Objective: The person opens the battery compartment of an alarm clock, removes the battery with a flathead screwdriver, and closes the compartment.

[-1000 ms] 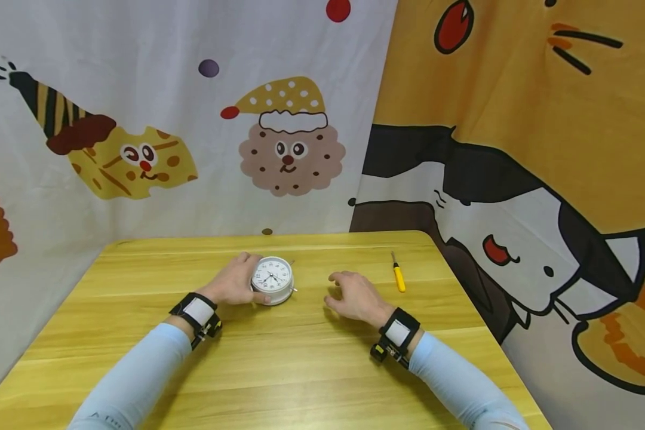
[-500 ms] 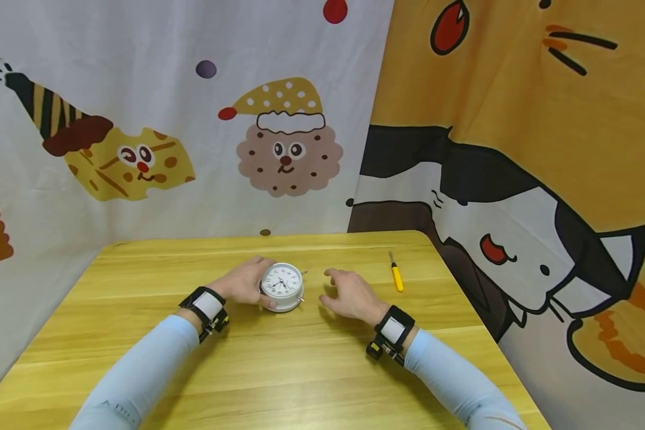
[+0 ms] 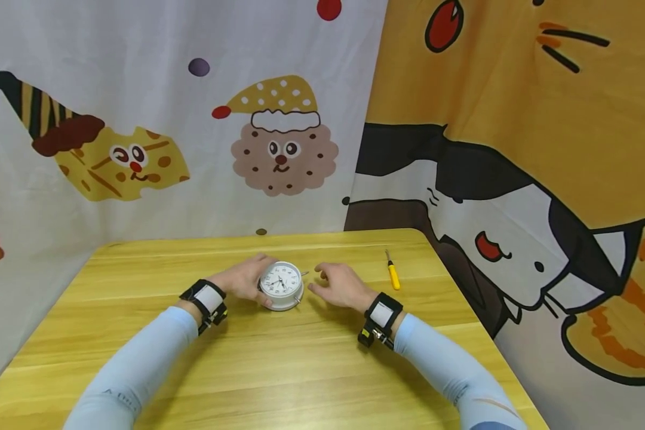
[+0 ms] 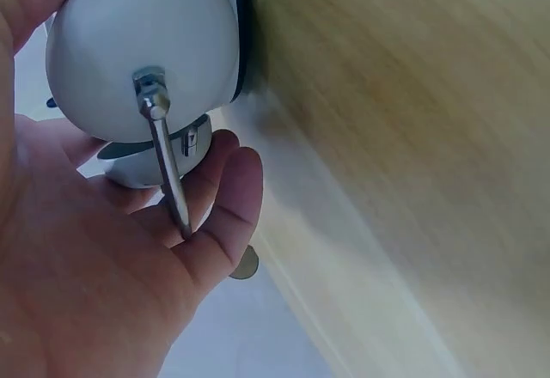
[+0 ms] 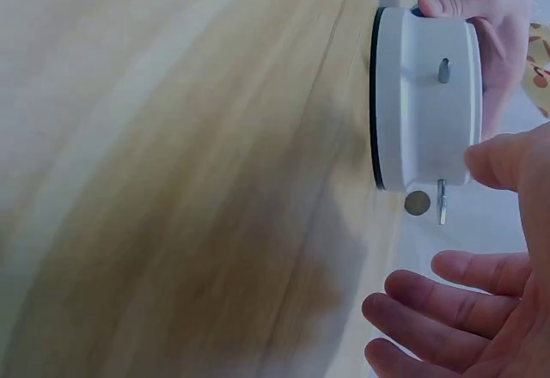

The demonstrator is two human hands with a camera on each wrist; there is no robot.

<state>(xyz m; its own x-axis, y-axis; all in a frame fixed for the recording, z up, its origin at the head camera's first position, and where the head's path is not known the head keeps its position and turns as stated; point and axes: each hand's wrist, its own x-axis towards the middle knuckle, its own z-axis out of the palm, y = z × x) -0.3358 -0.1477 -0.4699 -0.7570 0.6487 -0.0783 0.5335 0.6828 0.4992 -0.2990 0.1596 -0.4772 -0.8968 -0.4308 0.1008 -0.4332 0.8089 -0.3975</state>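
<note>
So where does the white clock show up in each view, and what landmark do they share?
Head: white clock, below and slightly left of centre.
Left wrist: clock, upper left, cut off by the top edge.
Right wrist: clock, upper right, side-on.
Shared landmark: the left hand gripping it.

White clock [image 5: 430, 103] side-on, dark-edged base against wood-grain worktop [image 5: 198, 180]. Left hand [image 5: 503, 17] grips its left side. Two metal legs jut from clock wall: near leg [image 5: 444, 70], far leg [image 5: 442, 204]. Right hand [image 5: 494, 309] to right, fingers spread and slightly bent; thumb tip overlaps clock's edge, contact unclear. Pale cloth [image 5: 481, 225] beyond worktop, brown dot [image 5: 418, 203] on it.
</note>
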